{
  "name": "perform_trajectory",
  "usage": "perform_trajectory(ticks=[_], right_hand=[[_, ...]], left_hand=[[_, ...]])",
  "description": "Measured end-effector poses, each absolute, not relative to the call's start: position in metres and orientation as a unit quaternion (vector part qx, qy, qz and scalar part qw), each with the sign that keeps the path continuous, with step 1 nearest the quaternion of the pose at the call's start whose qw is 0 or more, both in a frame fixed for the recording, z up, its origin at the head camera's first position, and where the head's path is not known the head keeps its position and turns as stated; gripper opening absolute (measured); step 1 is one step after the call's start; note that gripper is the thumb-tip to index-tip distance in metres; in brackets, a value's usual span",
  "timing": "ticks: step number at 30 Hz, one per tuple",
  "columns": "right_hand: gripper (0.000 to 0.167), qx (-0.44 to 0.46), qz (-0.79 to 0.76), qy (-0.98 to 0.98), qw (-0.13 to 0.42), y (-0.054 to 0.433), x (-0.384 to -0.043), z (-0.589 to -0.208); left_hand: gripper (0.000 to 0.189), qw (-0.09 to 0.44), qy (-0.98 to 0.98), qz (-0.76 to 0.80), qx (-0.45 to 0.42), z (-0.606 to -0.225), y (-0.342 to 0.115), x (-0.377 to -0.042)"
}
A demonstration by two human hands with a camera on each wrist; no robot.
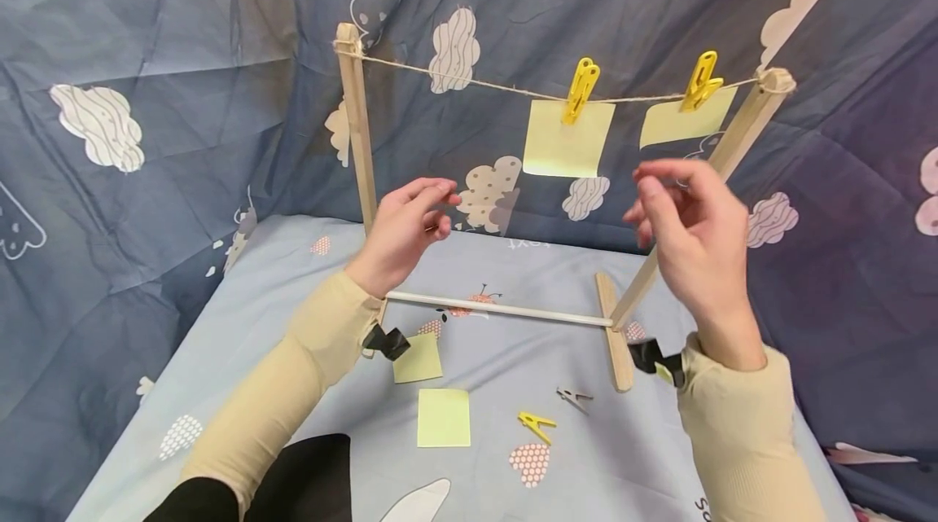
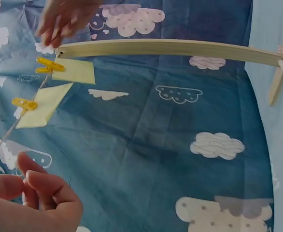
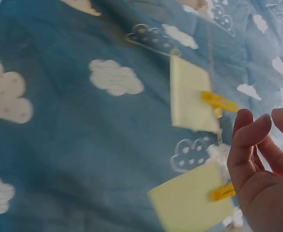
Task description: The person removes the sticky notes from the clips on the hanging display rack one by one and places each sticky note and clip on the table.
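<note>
My left hand (image 1: 406, 233) hovers in front of the left post, its fingers loosely curled around nothing. Below the right end of the string (image 1: 476, 84), my right hand (image 1: 699, 241) is also raised and empty, fingers bent. Two pale yellow sticky notes hang from the string. The middle note (image 1: 564, 149) is held by a yellow clothespin (image 1: 582, 89), and the note nearer the right post (image 1: 677, 125) by another yellow clothespin (image 1: 699, 84). In the right wrist view, the fingertips overlap the space close beside the clothespins.
The string runs between a left wooden post (image 1: 357, 115) and a right post (image 1: 743, 131), joined low by a white rod (image 1: 506, 309). On the sheet lie two sticky notes (image 1: 444, 428), a yellow clothespin (image 1: 537, 427) and a grey clothespin (image 1: 574, 399). Cloud-patterned dark fabric hangs behind.
</note>
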State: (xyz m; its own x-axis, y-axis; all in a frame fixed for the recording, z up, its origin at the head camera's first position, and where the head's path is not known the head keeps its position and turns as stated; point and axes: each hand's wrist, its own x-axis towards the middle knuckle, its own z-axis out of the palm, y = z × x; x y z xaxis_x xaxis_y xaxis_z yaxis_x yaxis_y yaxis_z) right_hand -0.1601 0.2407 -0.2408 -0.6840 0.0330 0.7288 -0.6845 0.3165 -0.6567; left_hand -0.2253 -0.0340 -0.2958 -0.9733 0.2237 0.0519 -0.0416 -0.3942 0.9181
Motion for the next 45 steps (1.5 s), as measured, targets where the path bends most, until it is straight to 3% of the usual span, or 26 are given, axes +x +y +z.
perform_trajectory(ticks=[12,24,31,45], right_hand=[[0.028,0.176,0.637,-0.703,0.264,0.21,-0.191,-0.18],[0.049,0.116,0.65,-0.727,0.191,0.196,-0.206,-0.165],[0.049,0.118,0.671,-0.718,0.143,0.193,-0.213,-0.162],[0.05,0.107,0.658,-0.736,0.117,0.193,-0.217,-0.158]], left_hand=[[0.033,0.121,0.549,0.818,0.123,-0.274,0.007,-0.231],[0.037,0.142,0.559,0.808,0.123,-0.262,0.028,-0.238],[0.033,0.153,0.566,0.799,0.132,-0.26,0.039,-0.239],[0.025,0.095,0.61,0.773,0.146,-0.261,0.048,-0.239]])
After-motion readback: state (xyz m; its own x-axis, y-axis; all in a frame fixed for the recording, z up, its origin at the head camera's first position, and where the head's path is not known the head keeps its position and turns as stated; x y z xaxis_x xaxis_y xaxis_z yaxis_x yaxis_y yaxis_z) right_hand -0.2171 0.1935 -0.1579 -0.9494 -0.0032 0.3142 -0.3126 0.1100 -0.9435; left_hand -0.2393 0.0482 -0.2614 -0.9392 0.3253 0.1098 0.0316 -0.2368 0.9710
